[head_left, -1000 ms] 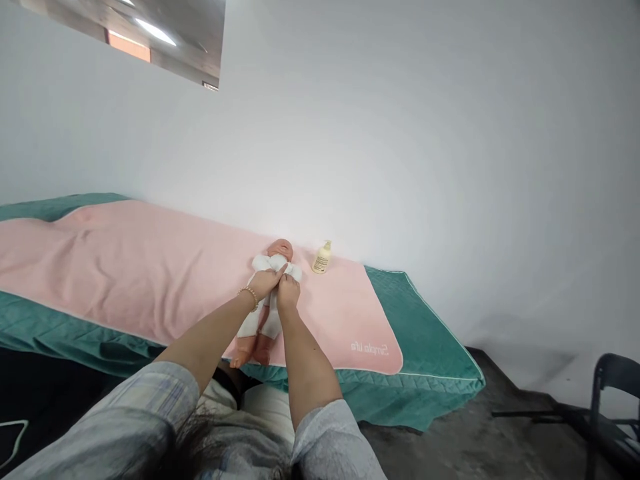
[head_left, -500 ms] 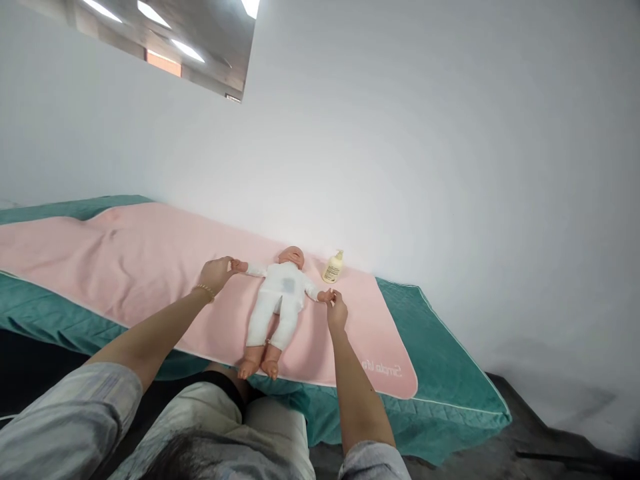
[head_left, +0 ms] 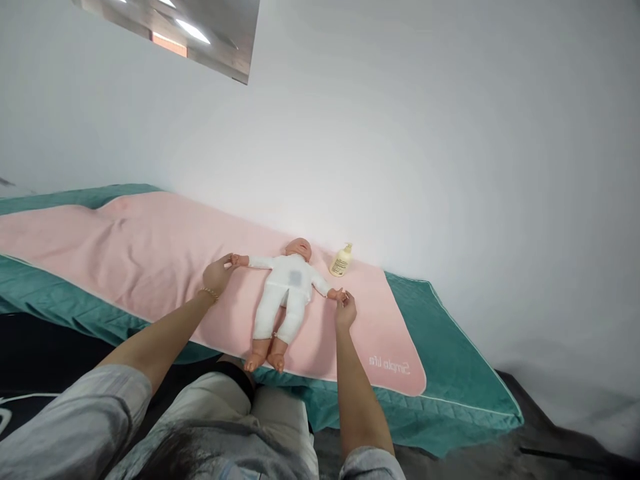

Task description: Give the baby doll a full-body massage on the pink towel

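Observation:
A baby doll (head_left: 289, 283) with a white cloth body lies on its back on a pink mat (head_left: 165, 260), head toward the wall and bare feet at the near edge. Its arms are stretched out to both sides. My left hand (head_left: 218, 274) pinches the doll's hand on the left. On the other side, my right hand (head_left: 345, 311) has its fingers closed on the doll's other hand. A pale yellow pump bottle (head_left: 341, 261) stands upright on the mat, behind my right hand and to the right of the doll's head.
Under the mat is a green quilted cover (head_left: 450, 347) over a bed or table, set against a white wall (head_left: 400, 133). A mirror (head_left: 215, 40) hangs at the upper left. My legs touch or nearly touch the near edge.
The doll's arms are spread a little wider and straighter, my right hand having moved outward with the doll's hand. The whole view has shifted slightly.

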{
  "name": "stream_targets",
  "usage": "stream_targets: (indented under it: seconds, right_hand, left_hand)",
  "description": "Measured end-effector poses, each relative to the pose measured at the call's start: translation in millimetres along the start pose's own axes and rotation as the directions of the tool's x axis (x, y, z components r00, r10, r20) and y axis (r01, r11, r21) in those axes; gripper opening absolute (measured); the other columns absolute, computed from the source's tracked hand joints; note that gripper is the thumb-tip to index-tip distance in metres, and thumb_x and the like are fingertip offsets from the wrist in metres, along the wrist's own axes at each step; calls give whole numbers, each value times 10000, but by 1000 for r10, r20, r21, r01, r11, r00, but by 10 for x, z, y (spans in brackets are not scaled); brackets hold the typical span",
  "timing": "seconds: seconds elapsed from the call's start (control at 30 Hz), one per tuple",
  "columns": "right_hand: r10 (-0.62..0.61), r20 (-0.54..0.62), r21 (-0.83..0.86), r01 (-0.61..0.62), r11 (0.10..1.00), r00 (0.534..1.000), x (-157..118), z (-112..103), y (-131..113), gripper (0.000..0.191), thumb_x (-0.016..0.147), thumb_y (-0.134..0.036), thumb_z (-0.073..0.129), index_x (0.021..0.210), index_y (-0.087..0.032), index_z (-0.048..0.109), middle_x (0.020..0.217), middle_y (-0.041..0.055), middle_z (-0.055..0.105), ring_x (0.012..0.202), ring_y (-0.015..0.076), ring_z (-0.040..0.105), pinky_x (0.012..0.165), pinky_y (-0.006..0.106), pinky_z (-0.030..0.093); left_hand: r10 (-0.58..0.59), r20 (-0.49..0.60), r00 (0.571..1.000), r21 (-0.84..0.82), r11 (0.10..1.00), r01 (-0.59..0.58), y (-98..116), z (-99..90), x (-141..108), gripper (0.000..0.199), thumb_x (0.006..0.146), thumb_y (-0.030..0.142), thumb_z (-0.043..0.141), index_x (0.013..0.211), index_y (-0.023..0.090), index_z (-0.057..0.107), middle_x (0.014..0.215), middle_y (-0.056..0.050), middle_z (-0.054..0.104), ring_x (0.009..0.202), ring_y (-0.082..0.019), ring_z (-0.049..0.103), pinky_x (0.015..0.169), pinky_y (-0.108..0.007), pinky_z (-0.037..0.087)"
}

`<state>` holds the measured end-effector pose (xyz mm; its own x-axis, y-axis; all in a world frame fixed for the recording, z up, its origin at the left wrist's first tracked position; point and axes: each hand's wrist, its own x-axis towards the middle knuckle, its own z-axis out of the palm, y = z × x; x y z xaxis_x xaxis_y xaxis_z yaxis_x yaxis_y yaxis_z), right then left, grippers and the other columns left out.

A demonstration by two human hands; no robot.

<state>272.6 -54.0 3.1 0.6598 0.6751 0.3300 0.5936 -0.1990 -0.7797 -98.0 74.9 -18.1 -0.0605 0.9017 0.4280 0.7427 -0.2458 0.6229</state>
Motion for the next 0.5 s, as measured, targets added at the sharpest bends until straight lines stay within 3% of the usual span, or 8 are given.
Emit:
stream_targets:
  seconds: [0.13,0.3,0.5]
  right_hand:
    - [-127,-14,41,127,991,992,43,146,-364,449,959,-309,352,1329,-112,513,1270,140,653,1114,192,651,890,257,501]
    - [-290,29,-7,290,957,957,-85,371,-668,389,963,-278,420,1320,-185,545,1253,80,668,1108,170,641,943,256,467]
    - [-439,138,-119,455,882,888,-300,581,-718,302,958,-236,508,1236,-234,626,1140,69,704,1030,202,650,942,309,457]
  left_hand:
    - [102,-58,993,-100,989,-107,454,170,22,504,982,438,408,1371,156,560,1255,-114,680,1048,-267,675,854,-346,517]
    - [365,38,930,-194,916,-351,975,385,-81,399,914,414,572,1244,213,673,1217,-66,706,1052,-253,680,920,-336,505]
    - [476,158,865,-201,873,-444,1195,575,-198,503,842,249,640,1341,212,593,1196,-72,715,1080,-245,673,1029,-391,437]
